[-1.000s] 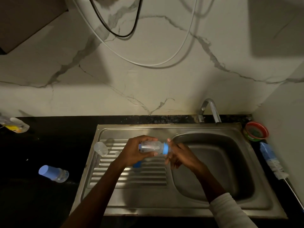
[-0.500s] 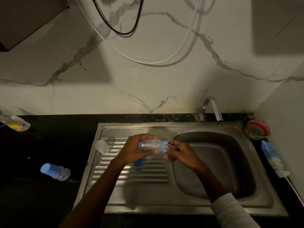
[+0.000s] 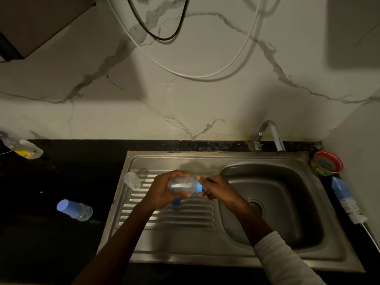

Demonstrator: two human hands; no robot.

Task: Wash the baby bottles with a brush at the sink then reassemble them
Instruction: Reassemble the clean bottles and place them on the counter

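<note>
Left hand [image 3: 164, 192]: curled around a clear bottle [image 3: 182, 185], which is held on its side above the ribbed drainboard [image 3: 168, 217] of the sink [image 3: 226, 256].
Right hand [image 3: 216, 189]: closed with fingers pinched at the blue collar [image 3: 199, 186] on the bottle's right end; a white sleeve [image 3: 281, 258] is seen on that arm.
Bottle: held level between both hands, its clear body toward the left and its collar toward the basin [image 3: 273, 202].
Blue part [image 3: 176, 201]: glimpsed just under the left hand on the drainboard; what it is cannot be told.
Clear cap [image 3: 132, 180]: laid on the drainboard's far left corner, near the left hand but apart from it.
Second bottle [image 3: 75, 210]: laid on its side on the black bench [image 3: 41, 243], well left of the sink, its blue end turned toward the left.
Third bottle [image 3: 22, 148]: laid at the bench's far left edge by the wall, with a yellow patch on it.
Brush [image 3: 345, 199]: laid on the bench along the sink's right side, blue handle toward the wall, white bristles toward the viewer.
Bowl [image 3: 327, 163]: a red-rimmed bowl set at the back right corner, just beyond the brush.
Tap [image 3: 269, 134]: fixed behind the basin, with no water seen running.
Wall: pale marble with grey veins, crossed by a black cable [image 3: 162, 38] and a white cable [image 3: 205, 75].
</note>
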